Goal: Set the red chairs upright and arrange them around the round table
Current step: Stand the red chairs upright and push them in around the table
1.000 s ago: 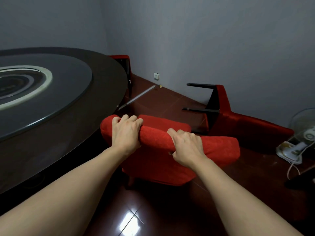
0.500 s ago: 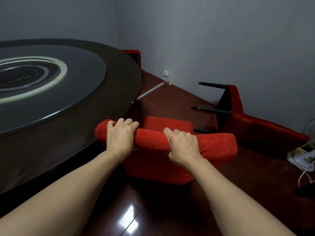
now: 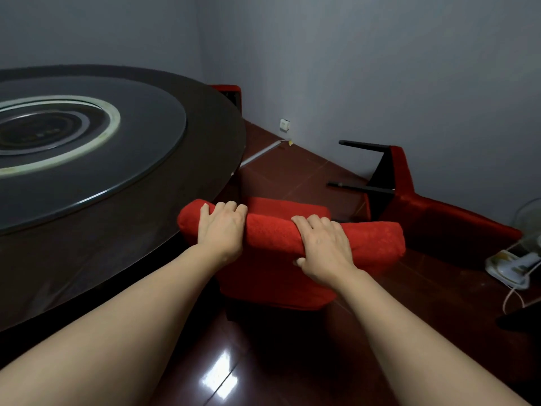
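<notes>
Red chairs number three in our view, and the one we hold [image 3: 278, 276] stands upright on the floor [image 3: 292, 361] with its seat [image 3: 288, 207] facing away from us, tucked just beside the rim of the round tabletop [image 3: 205, 159]. Its padded top rail runs left to right across our arms, slightly lower at the right end, and the fabric is a plush, nubby red, rolled into a fat rounded bolster shape. Our left hand [image 3: 221, 230] curls over the rail near its left end, fingers [image 3: 231, 207] wrapped over the top and gripping it; our right hand [image 3: 325, 244] grips the rail nearer the middle, fingers over the top and the thumb tucked under the near side. A second red chair [image 3: 439, 212] lies tipped on its side against the grey wall [image 3: 380, 68], well apart from the tabletop, its long axis running along the wall and two thin black legs [image 3: 363, 146] sticking out level towards the left. Of the third chair [image 3: 227, 88] we see only a red corner behind the far edge of the tabletop; we cannot tell how it stands. The tabletop is dark, smooth and glossy, with one raised round glass turntable [image 3: 140, 133] bearing pale rings. The floor is shiny dark red tile catching a bright glare. One white fan [image 3: 518, 265] sits on the floor at the right edge, and one small white socket [image 3: 284, 124] is low on the wall.
</notes>
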The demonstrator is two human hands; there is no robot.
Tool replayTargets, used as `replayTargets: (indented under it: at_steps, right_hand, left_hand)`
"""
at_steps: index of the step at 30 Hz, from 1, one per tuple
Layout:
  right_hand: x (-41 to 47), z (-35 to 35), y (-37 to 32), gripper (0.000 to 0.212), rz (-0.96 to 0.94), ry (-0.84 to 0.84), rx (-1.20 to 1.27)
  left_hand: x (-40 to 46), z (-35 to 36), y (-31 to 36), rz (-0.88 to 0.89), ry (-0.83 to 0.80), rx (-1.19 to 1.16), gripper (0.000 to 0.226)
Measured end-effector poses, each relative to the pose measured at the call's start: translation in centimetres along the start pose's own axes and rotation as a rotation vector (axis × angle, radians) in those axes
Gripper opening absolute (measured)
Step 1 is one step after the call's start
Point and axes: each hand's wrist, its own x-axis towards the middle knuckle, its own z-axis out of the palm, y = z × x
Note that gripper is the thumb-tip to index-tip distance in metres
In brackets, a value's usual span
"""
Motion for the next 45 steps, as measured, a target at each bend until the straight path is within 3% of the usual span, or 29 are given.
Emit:
replayTargets:
  at_steps: [12,23,45]
  right_hand:
    - [-4.1,-4.7,0.6,0.090,0.092,-0.071,0.188]
    - [-10.1,-9.1,6.2,0.095,0.296,-0.039,0.194]
    - [-17.5,-10.0,39.5,0.093,0.520,-0.046,0.282]
  left_hand:
    - [-2.8,-4.5,2.7,0.133,-0.102,-0.108,0.087]
    - [-3.4,-8.6,10.1,0.302,-0.102,-0.095,0.091]
    - [5.6,-8.3,46.1,0.476,-0.193,-0.147,0.086]
